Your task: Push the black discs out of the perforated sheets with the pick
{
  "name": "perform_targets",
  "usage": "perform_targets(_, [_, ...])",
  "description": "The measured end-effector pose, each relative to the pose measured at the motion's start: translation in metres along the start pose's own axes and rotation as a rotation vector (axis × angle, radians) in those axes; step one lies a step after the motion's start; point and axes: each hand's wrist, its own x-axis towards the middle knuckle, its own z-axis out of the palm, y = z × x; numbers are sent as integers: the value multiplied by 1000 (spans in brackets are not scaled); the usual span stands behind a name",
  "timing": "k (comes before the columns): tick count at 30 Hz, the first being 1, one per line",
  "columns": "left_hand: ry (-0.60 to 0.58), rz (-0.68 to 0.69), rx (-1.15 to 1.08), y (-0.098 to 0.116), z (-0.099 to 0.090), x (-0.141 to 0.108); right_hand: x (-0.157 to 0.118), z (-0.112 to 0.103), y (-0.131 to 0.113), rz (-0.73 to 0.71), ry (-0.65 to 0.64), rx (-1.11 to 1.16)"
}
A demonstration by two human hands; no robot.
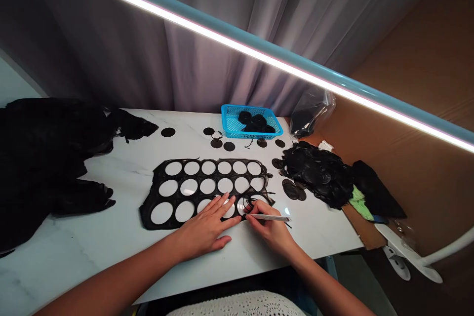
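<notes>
Pressing your left hand (205, 224) flat on the black sheet (148, 214), front-centre of the counter (111, 266), are you?

Yes, your right hand (269, 231) grips a white craft knife (270, 217); most holes (174, 168) look clean, the one by the blade ragged.

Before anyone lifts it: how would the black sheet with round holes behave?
The black sheet with round holes will probably hang floppy: its ragged edges look thin, like the crumpled black material at left. It likely weighs little for its size. The narrow strips near the right hand, holding a slim white tool, might tear if lifted.
</notes>
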Motion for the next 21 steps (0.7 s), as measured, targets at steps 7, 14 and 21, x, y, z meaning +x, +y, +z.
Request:
perform_targets(7, [-9,1,-3,-1,0,0,0,2,0,-67,12,-95])
perform_targets(14, [-21,-6,21,0,1,0,-7,16,4,-285,21,-396])
perform_targets(21, [12,3,11,0,2,0,15,-29,21,-224,264,-492])
